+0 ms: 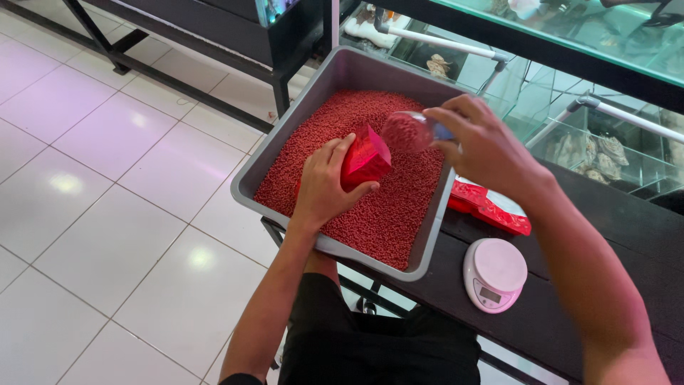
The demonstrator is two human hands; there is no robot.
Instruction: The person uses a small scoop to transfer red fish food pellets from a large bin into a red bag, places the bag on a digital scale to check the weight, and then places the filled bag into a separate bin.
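A dark table [627, 235] carries everything here. A grey tray [342, 78] rests on its near-left end and overhangs the edge above the white tiled floor [107, 178]. Just right of the tray, touching its long side, lies a flat stack of red packets [491, 207]. Near the tray's front right corner stands a small round white kitchen scale [494, 274], apart from the packets. Behind the tray the table seems to meet glass tanks [605, 153], though that join is unclear.
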